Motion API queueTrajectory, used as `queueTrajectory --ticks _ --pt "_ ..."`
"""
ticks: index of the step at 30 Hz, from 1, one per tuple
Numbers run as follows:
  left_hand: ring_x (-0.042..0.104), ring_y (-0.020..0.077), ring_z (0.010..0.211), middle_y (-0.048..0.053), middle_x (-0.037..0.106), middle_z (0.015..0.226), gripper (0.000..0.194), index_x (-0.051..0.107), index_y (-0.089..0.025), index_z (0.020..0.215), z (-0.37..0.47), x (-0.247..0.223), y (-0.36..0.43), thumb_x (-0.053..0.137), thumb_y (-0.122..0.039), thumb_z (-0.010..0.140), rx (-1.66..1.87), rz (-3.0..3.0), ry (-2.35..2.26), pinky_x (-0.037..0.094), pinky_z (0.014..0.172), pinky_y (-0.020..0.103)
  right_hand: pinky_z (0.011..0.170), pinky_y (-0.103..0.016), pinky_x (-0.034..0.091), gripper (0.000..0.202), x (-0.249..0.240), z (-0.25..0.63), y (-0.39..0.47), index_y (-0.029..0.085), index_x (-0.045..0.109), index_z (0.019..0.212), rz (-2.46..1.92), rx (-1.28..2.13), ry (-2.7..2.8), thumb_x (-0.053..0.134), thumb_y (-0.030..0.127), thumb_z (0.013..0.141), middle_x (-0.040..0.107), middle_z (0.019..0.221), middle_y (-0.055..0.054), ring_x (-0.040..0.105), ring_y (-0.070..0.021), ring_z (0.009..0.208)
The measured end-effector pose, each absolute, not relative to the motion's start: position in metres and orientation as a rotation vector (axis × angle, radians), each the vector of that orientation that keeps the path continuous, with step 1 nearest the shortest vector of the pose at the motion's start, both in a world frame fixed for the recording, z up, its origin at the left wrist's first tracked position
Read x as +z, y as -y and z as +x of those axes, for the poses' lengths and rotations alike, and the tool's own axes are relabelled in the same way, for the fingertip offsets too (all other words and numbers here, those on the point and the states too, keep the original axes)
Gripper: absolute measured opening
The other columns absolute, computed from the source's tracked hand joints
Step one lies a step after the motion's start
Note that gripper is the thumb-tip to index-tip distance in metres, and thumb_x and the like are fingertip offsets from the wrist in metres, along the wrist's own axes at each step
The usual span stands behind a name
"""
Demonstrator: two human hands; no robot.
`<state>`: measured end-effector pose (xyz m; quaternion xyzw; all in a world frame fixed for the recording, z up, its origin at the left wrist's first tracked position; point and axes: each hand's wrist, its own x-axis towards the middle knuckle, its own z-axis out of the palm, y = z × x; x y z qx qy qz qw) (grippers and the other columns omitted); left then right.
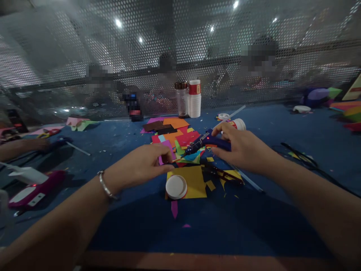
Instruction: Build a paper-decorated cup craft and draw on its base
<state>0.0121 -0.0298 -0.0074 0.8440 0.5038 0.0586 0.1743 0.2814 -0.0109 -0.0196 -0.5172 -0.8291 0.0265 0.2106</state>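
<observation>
My right hand (235, 145) grips the handle of a dark blue glue gun (216, 141) with a small red light on its side. The nozzle points left and down over colored paper scraps (187, 139). My left hand (143, 162), with a bracelet on its wrist, is pinched close to the nozzle, beside a purple paper (167, 150). Whatever sits between its fingertips is too small to make out. Below both hands, a cut-down white paper cup piece (176, 187) lies on a yellow paper square (199, 182). A pointed purple strip (174, 209) pokes out beneath it.
Dark-handled scissors (222, 174) and a clear glue stick (249, 180) lie at right. A tipped paper cup (239, 124) is behind my right hand. A glass bottle (182, 99) and stacked cups (194, 101) stand at back. Another person's hand (36, 145) and a magenta glue gun (39, 188) are left.
</observation>
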Motion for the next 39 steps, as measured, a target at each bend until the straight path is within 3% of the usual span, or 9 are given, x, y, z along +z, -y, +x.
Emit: queueTrajectory --ticks 5,10,23,31,35,39 --pt "0.056 0.0166 0.077 0.003 0.067 0.09 0.028 0.067 -0.018 0.097 0.012 -0.023 0.01 0.054 -0.04 0.086 0.114 2.305 -1.266 0.043 0.07 0.027 0.069 -0.035 0.047 0.031 -0.018 0.284 0.008 0.021 0.055 0.108 -1.498 0.042 2.153 0.062 0.037 0.083 0.073 0.094 -0.01 0.069 -0.0286 0.085" --pt "0.055 0.0163 0.073 0.003 0.065 0.085 0.029 0.065 -0.016 0.094 0.025 -0.03 0.009 0.057 -0.042 0.085 0.157 2.337 -1.201 0.041 0.064 0.027 0.073 -0.038 0.049 0.032 -0.019 0.287 0.005 0.021 0.054 0.109 -1.496 0.04 2.11 0.063 0.037 0.082 0.072 0.095 -0.01 0.069 -0.0308 0.092" --pt "0.059 0.0194 0.072 0.005 0.066 0.078 0.02 0.064 -0.016 0.08 0.057 -0.04 0.005 0.064 -0.036 0.078 0.144 2.446 -1.243 0.041 0.06 0.029 0.067 -0.037 0.049 0.03 -0.019 0.287 0.005 0.023 0.053 0.105 -1.473 0.037 2.073 0.061 0.04 0.082 0.071 0.099 -0.01 0.07 -0.0305 0.087" --pt "0.054 0.014 0.066 -0.001 0.059 0.072 0.01 0.057 -0.018 0.075 0.044 -0.037 -0.005 0.062 -0.026 0.075 0.36 2.179 -1.282 0.041 0.063 0.027 0.064 -0.036 0.047 0.033 -0.019 0.288 0.006 0.024 0.054 0.107 -1.479 0.006 2.039 0.063 0.044 0.082 0.073 0.096 -0.009 0.07 -0.0291 0.082" --pt "0.055 0.013 0.07 -0.002 0.057 0.075 0.015 0.053 -0.018 0.082 0.025 -0.041 -0.015 0.063 -0.026 0.073 0.564 1.998 -1.299 0.044 0.068 0.027 0.063 -0.035 0.047 0.032 -0.016 0.288 0.007 0.024 0.055 0.107 -1.505 0.007 2.03 0.064 0.041 0.082 0.073 0.09 -0.007 0.07 -0.028 0.077" --pt "0.046 0.0107 0.055 -0.008 0.046 0.064 0.035 0.051 -0.019 0.105 0.007 -0.039 -0.011 0.063 -0.024 0.073 0.477 1.935 -1.363 0.037 0.053 0.023 0.064 -0.036 0.047 0.032 -0.015 0.287 0.008 0.024 0.055 0.107 -1.515 0.028 2.027 0.064 0.041 0.081 0.074 0.091 -0.008 0.07 -0.0282 0.079"
